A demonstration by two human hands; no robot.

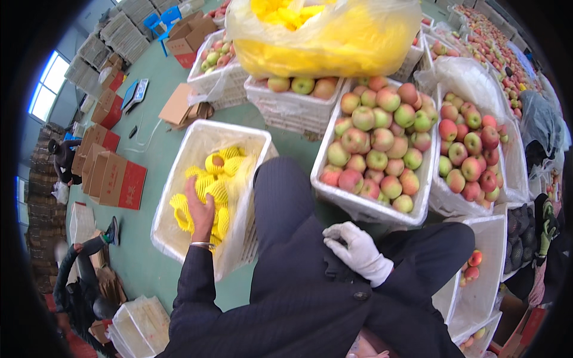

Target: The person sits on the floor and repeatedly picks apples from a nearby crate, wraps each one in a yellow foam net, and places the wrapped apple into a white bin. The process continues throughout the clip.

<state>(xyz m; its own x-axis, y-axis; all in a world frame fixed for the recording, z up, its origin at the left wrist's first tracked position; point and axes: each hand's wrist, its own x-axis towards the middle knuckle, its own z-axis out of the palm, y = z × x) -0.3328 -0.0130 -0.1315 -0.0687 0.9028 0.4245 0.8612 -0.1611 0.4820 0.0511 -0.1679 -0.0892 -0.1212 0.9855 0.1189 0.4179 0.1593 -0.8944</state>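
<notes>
My bare left hand (200, 210), a bangle at its wrist, reaches into a lined white plastic crate (174, 241) and rests at fruits in yellow foam net sleeves (218, 192). Whether its fingers grip one I cannot tell. In a white glove, my right hand (356, 250) lies over my lap with curled fingers and nothing visible in it. Ahead of it stands a white crate (374, 215) heaped with red-green apples (382, 138). A large clear plastic bag (322, 53) of yellow foam nets sits on the crates at the top.
More apple crates (470, 210) stand at the right, near a crate of dark-netted fruits (519, 237) and a co-worker's gloved hand (547, 232). Cardboard boxes (118, 179) and flattened cardboard (179, 105) lie on the left floor. Two other people (85, 286) (65, 161) are at the left.
</notes>
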